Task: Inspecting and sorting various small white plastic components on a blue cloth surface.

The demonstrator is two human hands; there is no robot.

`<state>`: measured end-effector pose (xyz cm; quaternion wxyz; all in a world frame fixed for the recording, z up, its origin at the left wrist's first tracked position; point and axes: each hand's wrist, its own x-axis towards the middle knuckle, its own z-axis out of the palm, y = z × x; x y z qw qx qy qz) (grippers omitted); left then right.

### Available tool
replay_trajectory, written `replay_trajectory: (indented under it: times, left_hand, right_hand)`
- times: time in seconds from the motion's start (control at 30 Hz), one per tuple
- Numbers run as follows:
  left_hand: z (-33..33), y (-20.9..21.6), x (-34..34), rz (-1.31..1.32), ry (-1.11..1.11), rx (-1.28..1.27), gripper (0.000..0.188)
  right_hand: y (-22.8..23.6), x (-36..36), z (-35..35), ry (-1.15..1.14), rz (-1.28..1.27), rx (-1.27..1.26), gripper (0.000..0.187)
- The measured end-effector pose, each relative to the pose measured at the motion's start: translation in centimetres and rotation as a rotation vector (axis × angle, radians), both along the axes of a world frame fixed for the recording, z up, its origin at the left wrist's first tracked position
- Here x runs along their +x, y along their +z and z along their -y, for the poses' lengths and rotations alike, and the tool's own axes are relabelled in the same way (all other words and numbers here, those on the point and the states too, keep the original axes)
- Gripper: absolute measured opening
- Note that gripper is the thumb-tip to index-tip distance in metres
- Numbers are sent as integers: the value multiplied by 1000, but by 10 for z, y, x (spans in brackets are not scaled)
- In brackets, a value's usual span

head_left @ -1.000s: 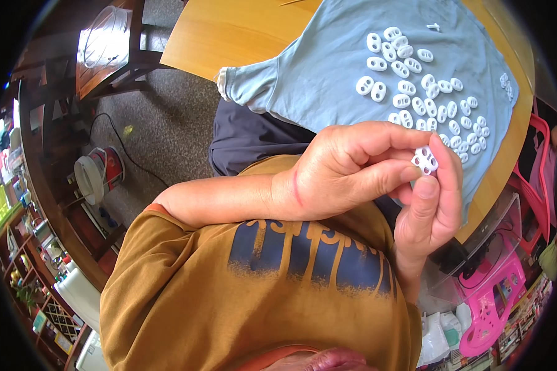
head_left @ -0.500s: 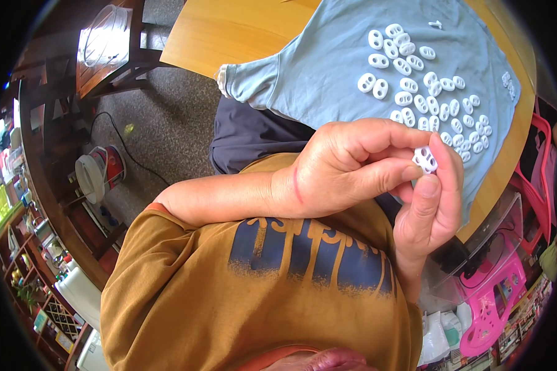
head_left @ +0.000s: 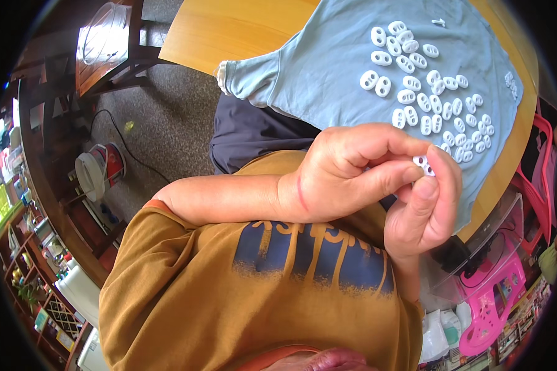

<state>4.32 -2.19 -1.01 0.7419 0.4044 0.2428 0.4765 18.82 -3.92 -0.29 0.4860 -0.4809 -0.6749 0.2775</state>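
Note:
Between the fingertips of both hands is a small white plastic piece with dark holes (head_left: 423,164), partly covered by the fingers. My left hand (head_left: 346,170) pinches it with thumb and forefinger from the left. From the right, my right hand (head_left: 428,213) closes its thumb and fingers on it. Just beyond them, several white oval plastic pieces (head_left: 406,96), each with two holes, lie spread on a light blue cloth garment (head_left: 328,74). The larger ovals lie farther away and the smaller ones (head_left: 468,144) nearer my right hand.
The garment covers part of a wooden table (head_left: 235,31). A tiny white piece (head_left: 439,23) lies at its far side, and a cluster of small white bits (head_left: 510,85) near its right edge. A pink plastic stool (head_left: 486,321) stands lower right, a white bucket (head_left: 91,176) on the left floor.
Both hands have shifted slightly down and left with the white piece held between them. The piece is tilted differently and shows less of itself. The ovals on the cloth lie in the same arrangement.

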Motion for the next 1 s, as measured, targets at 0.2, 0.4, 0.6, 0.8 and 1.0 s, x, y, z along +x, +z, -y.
replay_trajectory:
  times: [0.2, 0.4, 0.6, 0.8, 1.0]
  left_hand:
    - [-9, 9, -4, -19, -45, -51, 30]
    - [-17, 19, -7, -6, -103, -248, 30]
    - [-37, 29, -8, -66, -20, -222, 28]
    - [-133, 64, -25, -300, 319, 73, 29]
    - [-250, 95, -23, -549, 605, 348, 52]
  right_hand:
    - [-2, 0, -6, -1, -67, 9, 26]
    - [5, 4, -18, 60, 47, 98, 27]
    - [0, 18, -12, -23, -40, 97, 45]
    - [-14, 48, -7, -218, 56, 103, 32]
    - [-13, 55, -9, -248, 74, 93, 23]
